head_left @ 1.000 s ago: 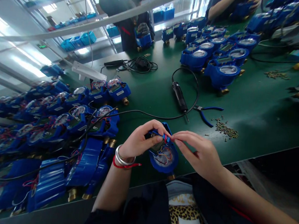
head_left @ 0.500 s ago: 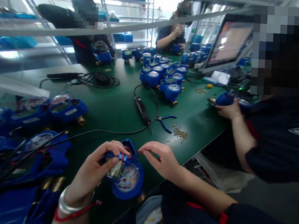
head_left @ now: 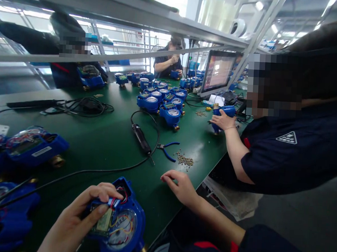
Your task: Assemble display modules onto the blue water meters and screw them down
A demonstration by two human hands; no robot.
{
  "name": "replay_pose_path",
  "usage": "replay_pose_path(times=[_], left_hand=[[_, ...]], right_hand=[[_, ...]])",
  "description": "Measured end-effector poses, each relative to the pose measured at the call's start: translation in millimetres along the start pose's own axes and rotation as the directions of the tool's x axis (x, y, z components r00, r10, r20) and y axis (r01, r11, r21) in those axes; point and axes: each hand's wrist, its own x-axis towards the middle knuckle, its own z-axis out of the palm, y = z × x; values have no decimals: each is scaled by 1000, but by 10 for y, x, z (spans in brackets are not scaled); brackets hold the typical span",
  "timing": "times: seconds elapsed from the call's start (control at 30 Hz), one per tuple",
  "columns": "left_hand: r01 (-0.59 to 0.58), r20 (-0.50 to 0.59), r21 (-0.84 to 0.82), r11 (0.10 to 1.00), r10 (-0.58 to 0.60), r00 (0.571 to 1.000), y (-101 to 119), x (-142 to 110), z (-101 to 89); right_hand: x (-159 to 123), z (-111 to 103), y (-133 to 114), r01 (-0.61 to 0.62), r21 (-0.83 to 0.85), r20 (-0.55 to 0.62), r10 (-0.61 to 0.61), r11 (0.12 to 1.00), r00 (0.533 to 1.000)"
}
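A blue water meter (head_left: 140,218) lies on the table close to me, its top uncovered, showing coloured wires, a round dial and a small display. My left hand (head_left: 86,208) is closed at the meter's left side, thumb and fingers pinching a small blue part (head_left: 113,203) with red wires round it. My right hand (head_left: 180,186) hovers over the table to the right of the meter, fingers loosely bent, with nothing visible in them. Beyond it lie a heap of small brass-coloured screws (head_left: 185,159), blue-handled pliers (head_left: 169,151) and a black electric screwdriver (head_left: 141,138).
More open blue meters (head_left: 39,149) stand at the left. Several finished-looking meters (head_left: 170,116) are grouped farther back. A black cable (head_left: 98,171) crosses the table. A co-worker at the right handles a blue meter (head_left: 224,112). A monitor (head_left: 218,72) stands behind; two other people are across the table.
My view has swung right and upward. My right hand has drawn away from the meter toward the screws. The left keeps its pinch. The co-worker's meter at the right has been tipped up.
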Motion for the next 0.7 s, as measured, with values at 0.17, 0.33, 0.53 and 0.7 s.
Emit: replay_pose_path(times=[0.17, 0.33, 0.53, 0.7], left_hand=[[-17, 13, 13, 1000, 17, 1000, -24, 6, -23], [-37, 8, 7, 999, 37, 999, 7, 11, 5], [-37, -14, -42, 998, 36, 999, 109, -6, 67], [-124, 11, -158, 980, 127, 992, 131, -30, 116]], right_hand=[[18, 23, 0, -1, -10, -7, 1, 1000, 1000], [18, 76, -25, 8, -21, 13, -8, 1000, 1000], [35, 111, -111, 16, 5, 49, -16, 1000, 999], [67, 158, -395, 82, 66, 136, -90, 994, 987]])
